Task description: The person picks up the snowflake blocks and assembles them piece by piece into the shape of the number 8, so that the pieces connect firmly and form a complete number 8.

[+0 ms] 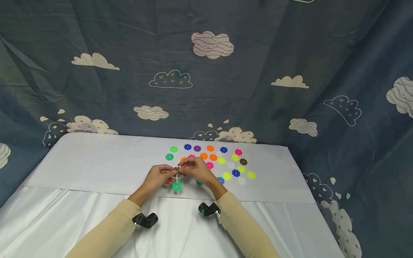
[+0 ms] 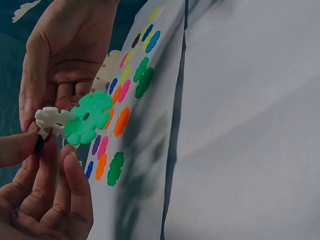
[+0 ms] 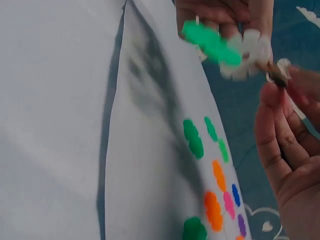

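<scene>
Three notched plastic snowflake discs are joined in a chain: a brown disc, a white disc and a green disc. My left hand pinches the brown disc between thumb and fingertips. From the other side, my right hand pinches the same brown disc, its fingertips close to the left ones. The white disc stands edge-on in the head view, and the green disc hangs toward the front. Fingers partly hide the brown disc in every view.
Many loose discs lie behind and to the right of the hands, among them a purple disc, a dark brown disc and a yellow disc. They rest on a white-covered table. A dark cloud-patterned curtain stands behind.
</scene>
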Demonstrator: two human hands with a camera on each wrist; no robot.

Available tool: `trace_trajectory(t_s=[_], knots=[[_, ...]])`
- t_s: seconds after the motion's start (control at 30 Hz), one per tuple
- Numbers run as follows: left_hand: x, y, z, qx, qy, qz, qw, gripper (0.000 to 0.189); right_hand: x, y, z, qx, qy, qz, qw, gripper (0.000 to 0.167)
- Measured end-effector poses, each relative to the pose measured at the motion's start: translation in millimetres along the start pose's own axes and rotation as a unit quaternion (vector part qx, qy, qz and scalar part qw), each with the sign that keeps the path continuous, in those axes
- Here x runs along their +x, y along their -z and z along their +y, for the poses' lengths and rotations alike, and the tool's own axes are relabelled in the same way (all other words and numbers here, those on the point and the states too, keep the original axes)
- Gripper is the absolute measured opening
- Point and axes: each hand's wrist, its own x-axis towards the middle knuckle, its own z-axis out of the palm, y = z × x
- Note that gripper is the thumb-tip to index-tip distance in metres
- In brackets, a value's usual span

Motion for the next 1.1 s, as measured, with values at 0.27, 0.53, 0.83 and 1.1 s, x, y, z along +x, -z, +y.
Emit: trace_trajectory(t_s=[0.27, 0.53, 0.83, 1.1], knots=[[0.2, 7.4, -0.2, 0.006, 0.024, 0.026, 0.9994, 0.023, 9.0, 3, 17, -0.178, -0.012, 0.032, 0.9834, 0.014], [-0.2, 10.6, -0.8, -0.003, 0.019, 0.023, 0.9995, 0.025, 24.4, -5, 19, -0.329, -0.019, -0.03, 0.9438, 0.028], [2.2, 9.4, 2.6, -0.004, 0.016, 0.021, 0.9996, 0.026, 34.7, -9, 16, -0.362, -0.043, -0.031, 0.9307, 0.025], [1.4, 9.5, 0.7, -0.011, 0.019, 0.025, 0.9995, 0.023, 32.0, -2, 23, -0.209, -0.035, -0.013, 0.9772, 0.016]])
